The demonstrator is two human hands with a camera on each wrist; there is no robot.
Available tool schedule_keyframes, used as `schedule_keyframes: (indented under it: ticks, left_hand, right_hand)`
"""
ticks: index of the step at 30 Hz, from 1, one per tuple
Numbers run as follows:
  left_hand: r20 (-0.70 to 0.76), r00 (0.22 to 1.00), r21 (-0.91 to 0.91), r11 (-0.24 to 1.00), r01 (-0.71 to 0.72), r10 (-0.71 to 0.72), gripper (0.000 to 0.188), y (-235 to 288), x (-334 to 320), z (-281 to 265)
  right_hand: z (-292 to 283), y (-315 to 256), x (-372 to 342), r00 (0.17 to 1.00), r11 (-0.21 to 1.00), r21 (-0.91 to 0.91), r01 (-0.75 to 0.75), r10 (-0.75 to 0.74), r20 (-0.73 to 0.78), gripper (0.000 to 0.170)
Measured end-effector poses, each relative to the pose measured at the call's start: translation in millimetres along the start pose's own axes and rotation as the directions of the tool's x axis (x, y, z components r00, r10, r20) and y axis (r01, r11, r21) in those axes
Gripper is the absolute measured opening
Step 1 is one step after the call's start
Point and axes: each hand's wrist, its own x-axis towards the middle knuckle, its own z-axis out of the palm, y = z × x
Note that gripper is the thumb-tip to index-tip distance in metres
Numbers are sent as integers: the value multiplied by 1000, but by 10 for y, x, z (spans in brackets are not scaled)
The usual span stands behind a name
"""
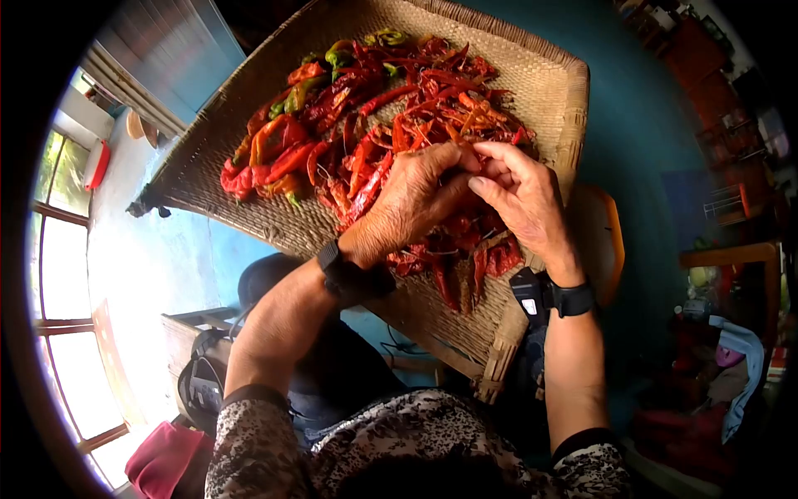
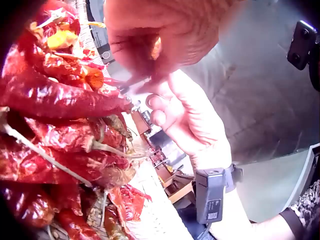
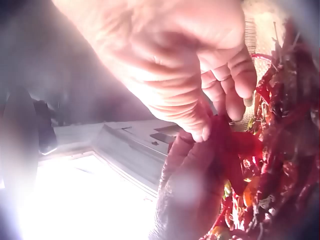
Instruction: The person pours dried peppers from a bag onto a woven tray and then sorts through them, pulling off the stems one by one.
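Note:
Both hands meet fingertip to fingertip over a heap of wrinkled dried red chili peppers [image 1: 357, 158]. My left hand [image 1: 411, 195] comes in from the left with its fingers curled around a red chili pepper [image 3: 237, 145], which shows between the hands in the right wrist view. On the other side my right hand [image 1: 532, 208] pinches at it between thumb and curled fingers. A small orange bit [image 2: 156, 47] shows within the left hand in the left wrist view. Most of the held pepper is hidden by the fingers.
The heap lies in a large woven tray [image 1: 544, 66] with a thick rim. Larger, fresher peppers with green parts [image 1: 291, 100] lie at its far left. A bright window [image 1: 71, 283] is at left, a dark bag [image 1: 204, 378] below it. Cloths [image 1: 740, 366] lie at right.

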Motion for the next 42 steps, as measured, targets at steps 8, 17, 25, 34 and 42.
schedule_keyframes:
  ticks: [8,17,25,34,42]
  left_hand:
    - [-3,994,-69,992,105,-106,18,-15,-28,-140]
    - [-106,982,-233,964,129,-157,19,-158,34,-196]
    - [-19,991,-108,986,128,-131,19,-112,8,-163]
    - [80,992,-214,970,111,-95,16,41,-47,76]
    - [98,988,398,905,-152,123,27,-211,-21,18]
  right_hand:
    - [-152,42,-109,996,997,70,-21,27,-88,29]
    - [-983,210,-389,898,987,-21,-159,136,-419,18]
    - [-1175,342,-520,918,576,-769,-277,-76,-389,23]
    - [-52,-107,-86,987,952,275,-134,152,-45,30]
    - [-650,69,-158,822,888,-458,-50,-224,-524,13]
